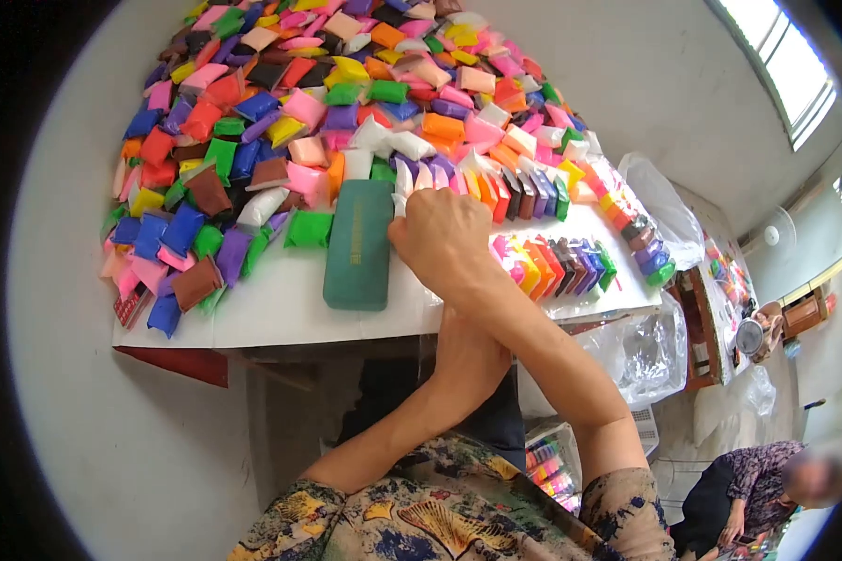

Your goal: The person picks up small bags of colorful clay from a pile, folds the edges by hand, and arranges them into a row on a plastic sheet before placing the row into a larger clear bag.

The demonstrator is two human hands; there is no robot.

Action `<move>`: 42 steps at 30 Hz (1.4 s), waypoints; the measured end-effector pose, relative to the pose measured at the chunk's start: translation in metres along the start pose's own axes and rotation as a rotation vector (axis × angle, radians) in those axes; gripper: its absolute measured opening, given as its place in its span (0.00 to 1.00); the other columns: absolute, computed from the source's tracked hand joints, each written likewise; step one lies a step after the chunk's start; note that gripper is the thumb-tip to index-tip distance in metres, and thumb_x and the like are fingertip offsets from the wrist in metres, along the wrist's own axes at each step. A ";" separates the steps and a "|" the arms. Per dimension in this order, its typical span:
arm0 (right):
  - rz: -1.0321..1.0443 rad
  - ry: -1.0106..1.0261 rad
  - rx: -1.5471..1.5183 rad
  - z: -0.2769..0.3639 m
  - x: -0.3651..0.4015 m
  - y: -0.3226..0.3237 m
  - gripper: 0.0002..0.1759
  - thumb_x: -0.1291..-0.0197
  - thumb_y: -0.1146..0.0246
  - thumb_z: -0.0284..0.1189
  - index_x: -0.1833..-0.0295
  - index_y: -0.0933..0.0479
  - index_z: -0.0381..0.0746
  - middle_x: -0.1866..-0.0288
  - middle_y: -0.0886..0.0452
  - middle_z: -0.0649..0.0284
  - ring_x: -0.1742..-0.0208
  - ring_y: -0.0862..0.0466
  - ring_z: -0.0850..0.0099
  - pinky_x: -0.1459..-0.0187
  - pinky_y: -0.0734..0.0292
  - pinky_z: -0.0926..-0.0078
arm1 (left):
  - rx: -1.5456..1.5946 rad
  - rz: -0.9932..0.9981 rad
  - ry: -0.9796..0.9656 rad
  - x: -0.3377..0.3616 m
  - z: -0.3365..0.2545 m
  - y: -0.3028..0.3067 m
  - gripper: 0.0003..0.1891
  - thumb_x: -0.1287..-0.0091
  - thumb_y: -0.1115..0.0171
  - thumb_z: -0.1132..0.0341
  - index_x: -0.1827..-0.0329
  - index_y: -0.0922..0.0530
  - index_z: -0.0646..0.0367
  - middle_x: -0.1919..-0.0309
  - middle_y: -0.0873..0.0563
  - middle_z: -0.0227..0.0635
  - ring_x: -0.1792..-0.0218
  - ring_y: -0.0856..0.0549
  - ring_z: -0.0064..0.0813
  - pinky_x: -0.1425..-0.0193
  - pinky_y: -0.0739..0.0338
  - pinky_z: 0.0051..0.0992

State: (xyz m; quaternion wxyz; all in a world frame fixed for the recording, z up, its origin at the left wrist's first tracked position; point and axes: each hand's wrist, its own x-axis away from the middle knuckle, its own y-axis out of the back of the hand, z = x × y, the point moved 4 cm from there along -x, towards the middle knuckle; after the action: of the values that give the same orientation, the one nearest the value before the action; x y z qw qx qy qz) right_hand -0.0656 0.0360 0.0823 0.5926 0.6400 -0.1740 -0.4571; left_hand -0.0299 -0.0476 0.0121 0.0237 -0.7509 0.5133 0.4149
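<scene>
My right hand (440, 234) reaches over the white table top (253, 304), its fingers curled closed at the near end of a row of upright packets (488, 190). What it grips is hidden under the knuckles. Crossed beneath my right forearm is my left hand (472, 351), by the table's front edge, its fingers hidden. A dark green case (357, 245) with gold lettering lies just left of my right hand. To the right, a second row of coloured packets (557, 266) stands in clear wrap.
A large heap of coloured packets (281, 103) covers the table's far and left parts. Clear plastic bags (641, 351) hang at the right edge. A bag of packets (554, 463) is below the table. Another person (753, 486) sits at the lower right.
</scene>
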 end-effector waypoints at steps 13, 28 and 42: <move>-0.103 -0.033 0.006 0.000 0.002 0.010 0.17 0.51 0.34 0.38 0.70 0.18 0.32 0.72 0.15 0.48 0.70 0.13 0.51 0.68 0.20 0.55 | -0.053 0.013 -0.034 0.002 0.009 -0.003 0.19 0.38 0.33 0.65 0.46 0.22 0.63 0.53 0.16 0.49 0.48 0.18 0.52 0.44 0.25 0.46; -0.439 -0.393 -1.209 -0.076 0.156 0.054 0.17 0.35 0.31 0.24 0.44 0.21 0.27 0.57 0.14 0.65 0.61 0.19 0.84 0.60 0.24 0.87 | 0.084 0.060 0.132 -0.003 0.002 0.014 0.39 0.42 0.48 0.86 0.24 0.46 0.78 0.42 0.26 0.68 0.44 0.25 0.64 0.36 0.30 0.50; -0.443 -0.478 -1.285 -0.084 0.157 0.016 0.16 0.34 0.33 0.25 0.44 0.21 0.28 0.61 0.17 0.70 0.65 0.23 0.87 0.64 0.29 0.88 | 0.131 0.049 0.204 -0.003 0.015 0.012 0.32 0.37 0.54 0.86 0.26 0.37 0.69 0.34 0.26 0.60 0.34 0.23 0.55 0.29 0.30 0.38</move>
State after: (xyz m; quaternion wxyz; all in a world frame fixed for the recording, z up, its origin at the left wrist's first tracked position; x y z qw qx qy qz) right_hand 0.0878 -0.0379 0.0274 0.6909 0.0675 0.1384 -0.7063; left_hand -0.0485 -0.0437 0.0090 0.0102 -0.7733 0.5571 0.3026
